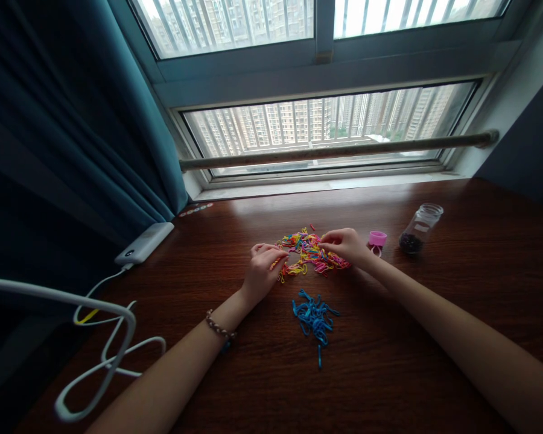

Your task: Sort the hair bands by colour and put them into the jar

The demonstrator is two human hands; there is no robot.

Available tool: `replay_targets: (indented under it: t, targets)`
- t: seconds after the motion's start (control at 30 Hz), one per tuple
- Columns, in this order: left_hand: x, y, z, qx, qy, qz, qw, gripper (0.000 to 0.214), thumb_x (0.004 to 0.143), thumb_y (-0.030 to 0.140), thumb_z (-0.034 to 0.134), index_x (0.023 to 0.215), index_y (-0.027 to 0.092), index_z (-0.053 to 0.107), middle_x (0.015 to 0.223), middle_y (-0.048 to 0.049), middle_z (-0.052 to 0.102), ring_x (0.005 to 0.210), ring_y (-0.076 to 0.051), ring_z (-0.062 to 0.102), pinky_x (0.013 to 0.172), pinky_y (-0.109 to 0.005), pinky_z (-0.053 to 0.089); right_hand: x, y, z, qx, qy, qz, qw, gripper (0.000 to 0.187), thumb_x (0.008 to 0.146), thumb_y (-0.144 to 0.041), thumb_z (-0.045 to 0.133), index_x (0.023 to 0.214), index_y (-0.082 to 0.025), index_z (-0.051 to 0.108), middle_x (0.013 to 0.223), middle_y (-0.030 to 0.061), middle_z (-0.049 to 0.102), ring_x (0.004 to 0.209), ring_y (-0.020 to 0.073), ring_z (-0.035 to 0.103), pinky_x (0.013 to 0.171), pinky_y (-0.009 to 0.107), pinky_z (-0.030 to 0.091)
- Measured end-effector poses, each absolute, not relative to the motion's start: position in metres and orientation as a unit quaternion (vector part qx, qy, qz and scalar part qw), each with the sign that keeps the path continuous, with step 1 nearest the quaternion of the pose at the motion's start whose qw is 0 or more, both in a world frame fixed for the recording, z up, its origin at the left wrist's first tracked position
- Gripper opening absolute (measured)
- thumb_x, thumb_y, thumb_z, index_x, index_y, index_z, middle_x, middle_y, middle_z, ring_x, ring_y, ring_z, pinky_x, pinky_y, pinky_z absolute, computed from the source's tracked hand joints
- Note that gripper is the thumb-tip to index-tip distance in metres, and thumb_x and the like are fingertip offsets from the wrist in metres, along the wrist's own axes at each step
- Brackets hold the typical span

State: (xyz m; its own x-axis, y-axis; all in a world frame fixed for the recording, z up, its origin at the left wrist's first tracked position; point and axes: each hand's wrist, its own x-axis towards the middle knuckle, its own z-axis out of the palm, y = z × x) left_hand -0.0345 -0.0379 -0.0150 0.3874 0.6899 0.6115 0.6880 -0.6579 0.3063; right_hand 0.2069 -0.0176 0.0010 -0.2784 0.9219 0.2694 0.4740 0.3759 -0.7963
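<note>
A loose pile of small rubber bands [314, 252] in pink, yellow, orange and other colours lies on the brown wooden table [235, 374]. My left hand [263, 272] is at the pile's left edge, its fingers curled and the thumb drawn in towards them. From the other side my right hand [346, 244] reaches the upper right of the pile, thumb and fingertips pinched together. What either set of fingertips holds, if anything, is too small to make out. Nearer to me sits a separate heap of blue rubber bands [315, 316], with one lying just below it.
Right of my right hand stand a pink cap [377, 239] and a tilted-looking glass jar [420, 229] with dark contents. At the left, a white power bank [145, 243] with a white cable [129, 337] lies beside the blue curtain [95, 120]. A window and metal rail [335, 153] are behind.
</note>
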Motion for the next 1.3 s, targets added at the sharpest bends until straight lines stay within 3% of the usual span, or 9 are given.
replay_targets:
  t: [0.13, 0.43, 0.63, 0.77, 0.87, 0.97, 1.2, 1.3]
  targets:
    - [-0.028, -0.049, -0.011, 0.882, 0.339, 0.326, 0.018, 0.014, 0.084, 0.021, 0.048, 0.084, 0.018, 0.061, 0.08, -0.0016, 0.066, 0.084, -0.013, 0.055, 0.093, -0.036, 0.031, 0.214, -0.01, -0.011, -0.524, -0.721, 0.181, 0.417, 0.021, 0.073, -0.034, 0.06, 0.072, -0.016, 0.069, 0.062, 0.0028, 0.066, 0.054, 0.0118, 0.055, 0.052, 0.021, 0.037]
    - [0.0, -0.094, 0.009, 0.96, 0.166, 0.206, 0.092, 0.021, 0.086, 0.022, 0.042, 0.099, 0.018, 0.059, 0.08, -0.0025, 0.066, 0.086, -0.014, 0.055, 0.1, -0.039, 0.025, 0.218, -0.007, -0.014, -0.545, -0.721, 0.155, 0.399, 0.017, 0.073, -0.032, 0.058, 0.073, -0.018, 0.069, 0.065, 0.0018, 0.067, 0.056, 0.0119, 0.057, 0.053, 0.021, 0.038]
    - [-0.007, -0.083, 0.04, 0.929, 0.291, 0.157, 0.165, 0.026, 0.089, 0.026, 0.037, 0.093, 0.015, 0.06, 0.085, -0.0064, 0.063, 0.079, -0.013, 0.055, 0.074, -0.025, 0.042, 0.226, -0.002, -0.005, -0.493, -0.799, 0.213, 0.271, 0.013, 0.068, -0.029, 0.063, 0.071, -0.019, 0.07, 0.066, 0.0002, 0.067, 0.058, 0.0116, 0.056, 0.054, 0.02, 0.037]
    - [-0.031, -0.083, 0.075, 0.9, 0.415, -0.03, 0.134, 0.02, 0.078, 0.033, 0.054, 0.088, 0.018, 0.061, 0.085, -0.0039, 0.063, 0.075, -0.015, 0.057, 0.065, -0.023, 0.043, 0.226, -0.006, 0.002, -0.469, -0.834, 0.183, 0.225, 0.013, 0.066, -0.029, 0.065, 0.074, -0.02, 0.069, 0.07, -0.0001, 0.067, 0.061, 0.012, 0.056, 0.056, 0.02, 0.036]
    - [-0.043, -0.092, 0.092, 0.861, 0.437, -0.221, 0.137, 0.034, 0.054, 0.04, 0.073, 0.079, 0.02, 0.065, 0.077, -0.0017, 0.064, 0.069, -0.018, 0.059, 0.057, -0.024, 0.044, 0.222, -0.01, 0.002, -0.455, -0.85, 0.16, 0.212, 0.016, 0.063, -0.028, 0.067, 0.077, -0.02, 0.069, 0.077, 0.0009, 0.067, 0.067, 0.0134, 0.058, 0.059, 0.021, 0.038]
    - [-0.037, -0.102, 0.093, 0.836, 0.416, -0.328, 0.14, 0.036, 0.043, 0.04, 0.077, 0.071, 0.019, 0.067, 0.068, -0.002, 0.065, 0.061, -0.02, 0.061, 0.052, -0.026, 0.045, 0.22, -0.011, 0.0, -0.452, -0.854, 0.15, 0.211, 0.013, 0.064, -0.021, 0.064, 0.076, -0.019, 0.068, 0.074, 0.001, 0.067, 0.065, 0.0124, 0.057, 0.058, 0.02, 0.038]
    - [-0.017, -0.111, 0.079, 0.826, 0.418, -0.366, 0.1, 0.026, 0.046, 0.016, 0.077, 0.071, 0.017, 0.07, 0.073, -0.0076, 0.069, 0.069, -0.025, 0.065, 0.06, -0.029, 0.05, 0.226, -0.005, -0.005, -0.463, -0.826, 0.187, 0.262, 0.017, 0.065, -0.015, 0.059, 0.078, -0.018, 0.07, 0.068, 0.0009, 0.068, 0.059, 0.0111, 0.058, 0.055, 0.019, 0.04]
    - [-0.022, -0.115, 0.085, 0.839, 0.399, -0.349, 0.119, 0.022, 0.046, 0.021, 0.078, 0.068, 0.019, 0.07, 0.067, -0.005, 0.069, 0.062, -0.023, 0.065, 0.056, -0.028, 0.05, 0.227, -0.004, -0.004, -0.47, -0.801, 0.223, 0.297, 0.016, 0.066, -0.017, 0.059, 0.077, -0.016, 0.07, 0.069, 0.0024, 0.068, 0.06, 0.0122, 0.06, 0.055, 0.02, 0.043]
